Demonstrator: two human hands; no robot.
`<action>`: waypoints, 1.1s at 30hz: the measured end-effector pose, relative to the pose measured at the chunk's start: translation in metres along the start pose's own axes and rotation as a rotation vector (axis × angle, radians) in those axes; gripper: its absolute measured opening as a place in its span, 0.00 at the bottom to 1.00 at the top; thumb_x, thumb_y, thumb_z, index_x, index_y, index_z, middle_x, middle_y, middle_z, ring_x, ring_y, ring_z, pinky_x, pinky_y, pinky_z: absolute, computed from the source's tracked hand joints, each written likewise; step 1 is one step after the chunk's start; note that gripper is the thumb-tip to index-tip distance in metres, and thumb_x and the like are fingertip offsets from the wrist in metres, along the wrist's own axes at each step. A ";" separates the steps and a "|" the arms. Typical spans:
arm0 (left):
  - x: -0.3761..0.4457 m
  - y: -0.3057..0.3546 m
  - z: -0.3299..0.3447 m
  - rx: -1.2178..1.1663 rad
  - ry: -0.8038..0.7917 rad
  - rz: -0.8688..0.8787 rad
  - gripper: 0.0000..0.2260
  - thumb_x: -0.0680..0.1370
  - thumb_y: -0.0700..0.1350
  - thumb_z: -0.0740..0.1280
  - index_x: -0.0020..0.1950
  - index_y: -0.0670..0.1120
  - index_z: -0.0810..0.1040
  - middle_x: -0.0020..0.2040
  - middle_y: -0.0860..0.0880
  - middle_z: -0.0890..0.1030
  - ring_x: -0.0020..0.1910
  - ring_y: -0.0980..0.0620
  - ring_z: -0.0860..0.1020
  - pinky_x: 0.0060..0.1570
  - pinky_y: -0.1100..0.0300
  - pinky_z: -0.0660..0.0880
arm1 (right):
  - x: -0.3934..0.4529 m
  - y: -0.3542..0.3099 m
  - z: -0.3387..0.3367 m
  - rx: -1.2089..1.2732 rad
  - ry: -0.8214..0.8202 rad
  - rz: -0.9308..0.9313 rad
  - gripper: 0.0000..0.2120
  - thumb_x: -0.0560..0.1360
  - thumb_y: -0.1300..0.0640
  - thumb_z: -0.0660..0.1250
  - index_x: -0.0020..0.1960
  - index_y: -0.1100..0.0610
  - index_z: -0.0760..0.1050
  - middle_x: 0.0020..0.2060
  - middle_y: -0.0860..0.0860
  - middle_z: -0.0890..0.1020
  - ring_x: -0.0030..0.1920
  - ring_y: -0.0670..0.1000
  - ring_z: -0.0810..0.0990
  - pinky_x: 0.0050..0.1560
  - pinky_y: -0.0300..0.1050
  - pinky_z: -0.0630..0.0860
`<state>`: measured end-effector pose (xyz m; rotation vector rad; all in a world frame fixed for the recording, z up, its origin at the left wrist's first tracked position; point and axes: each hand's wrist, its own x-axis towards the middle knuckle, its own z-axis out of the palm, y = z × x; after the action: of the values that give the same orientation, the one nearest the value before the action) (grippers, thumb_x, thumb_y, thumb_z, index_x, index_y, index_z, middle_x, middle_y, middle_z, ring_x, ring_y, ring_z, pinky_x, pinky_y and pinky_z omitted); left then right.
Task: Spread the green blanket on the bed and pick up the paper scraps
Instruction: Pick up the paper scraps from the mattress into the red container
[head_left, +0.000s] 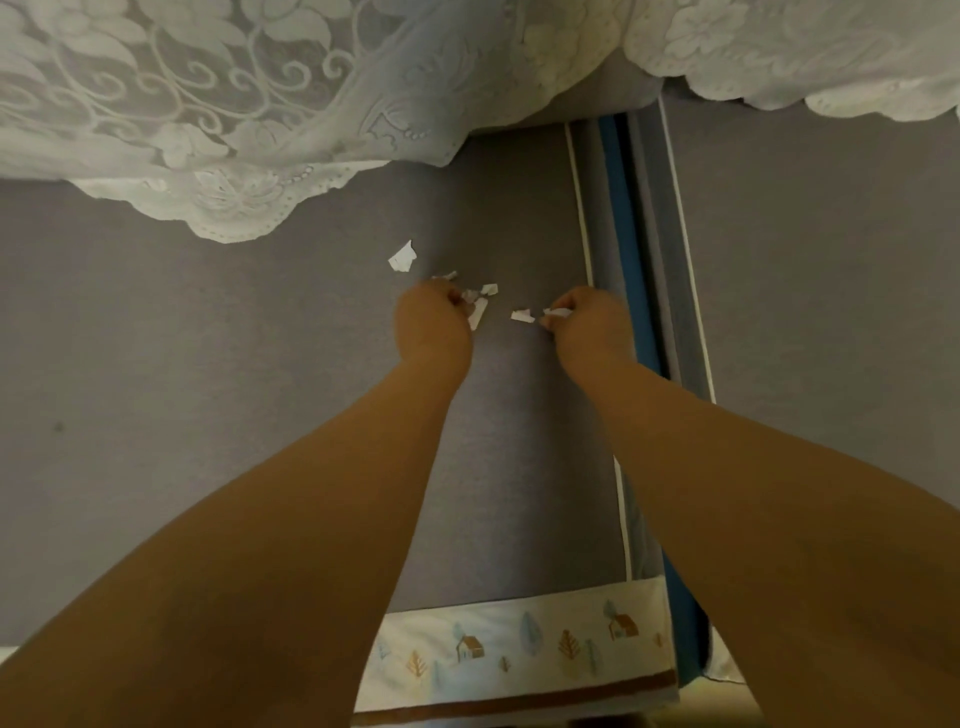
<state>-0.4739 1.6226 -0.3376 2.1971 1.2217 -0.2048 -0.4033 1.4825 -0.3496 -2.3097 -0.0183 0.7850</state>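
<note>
Grey bed surface (208, 415): bore white paper scraps (402, 257) near centre, a pale lace blanket (208, 104) across its far part.

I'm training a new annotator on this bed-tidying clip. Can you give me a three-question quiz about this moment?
1. True or false: the right hand pinches a paper scrap.
2. Which lies farthest from the hands? A) the lone scrap near the lace cover B) the scrap between the hands
3. What pattern marks the cloth border at the near edge?

Key: 1 true; 2 A; 3 little houses and trees. The left hand grips scraps too.
</note>
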 end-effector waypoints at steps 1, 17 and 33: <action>0.002 -0.005 -0.003 -0.035 0.005 -0.023 0.10 0.78 0.38 0.63 0.54 0.41 0.82 0.48 0.43 0.82 0.46 0.46 0.81 0.40 0.63 0.71 | 0.001 -0.001 0.001 -0.018 -0.011 0.006 0.08 0.78 0.61 0.65 0.53 0.64 0.79 0.51 0.58 0.82 0.53 0.55 0.80 0.49 0.44 0.75; 0.010 -0.035 -0.004 0.224 -0.126 -0.086 0.10 0.79 0.44 0.64 0.56 0.39 0.78 0.55 0.41 0.80 0.54 0.45 0.79 0.45 0.59 0.70 | 0.004 -0.024 0.043 -0.033 -0.043 -0.181 0.08 0.72 0.58 0.71 0.49 0.62 0.79 0.44 0.49 0.77 0.45 0.49 0.79 0.50 0.43 0.78; 0.014 -0.037 0.008 0.129 -0.109 0.101 0.19 0.73 0.47 0.72 0.62 0.47 0.72 0.58 0.44 0.75 0.51 0.48 0.76 0.45 0.59 0.70 | 0.011 -0.038 0.064 0.002 -0.061 -0.195 0.12 0.75 0.58 0.66 0.58 0.58 0.75 0.46 0.39 0.72 0.38 0.39 0.74 0.34 0.32 0.68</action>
<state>-0.4952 1.6423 -0.3660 2.3184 1.0615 -0.3658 -0.4219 1.5526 -0.3690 -2.2405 -0.2653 0.7540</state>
